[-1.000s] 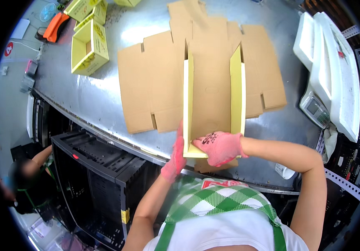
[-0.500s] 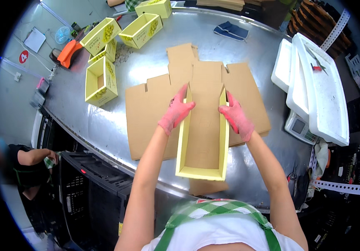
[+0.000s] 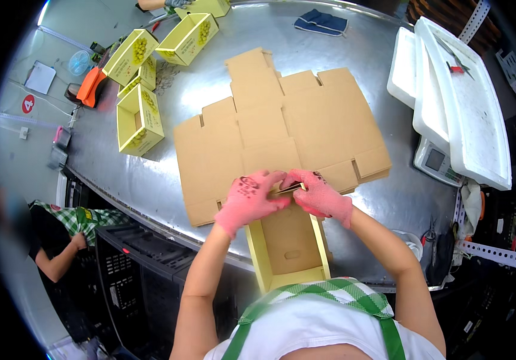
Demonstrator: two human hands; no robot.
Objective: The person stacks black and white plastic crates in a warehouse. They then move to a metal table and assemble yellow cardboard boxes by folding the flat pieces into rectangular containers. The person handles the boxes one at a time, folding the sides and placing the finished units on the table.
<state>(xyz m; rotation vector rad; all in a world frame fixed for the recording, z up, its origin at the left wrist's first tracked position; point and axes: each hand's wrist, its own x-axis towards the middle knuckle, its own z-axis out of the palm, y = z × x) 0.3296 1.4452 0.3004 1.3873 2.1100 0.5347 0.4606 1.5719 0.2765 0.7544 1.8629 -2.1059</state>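
A partly folded carton [image 3: 289, 237], yellow on its walls and brown inside, lies close against my apron. My left hand [image 3: 251, 199], in a pink glove, grips the far left corner, its fingers bent over a flap. My right hand [image 3: 320, 195], also gloved in pink, closes on the far right corner. Both sets of fingertips meet at the carton's far end, where the flaps are folded inward; the gloves partly hide them. Beyond my hands lie stacked flat cardboard blanks [image 3: 264, 129], brown side up.
Several yellow cartons with grape pictures, one the nearest carton [image 3: 140, 120], stand at the far left. White foam trays [image 3: 459, 114] and a scale [image 3: 436, 161] sit at the right. A blue cloth [image 3: 321, 23] lies far back. A co-worker [image 3: 60, 252] is at left; another's gloved hand [image 3: 177, 3] touches a far carton.
I have drawn the carton nearer to my body. My hands have come together from the two side walls to its far end, bringing the flaps inward.
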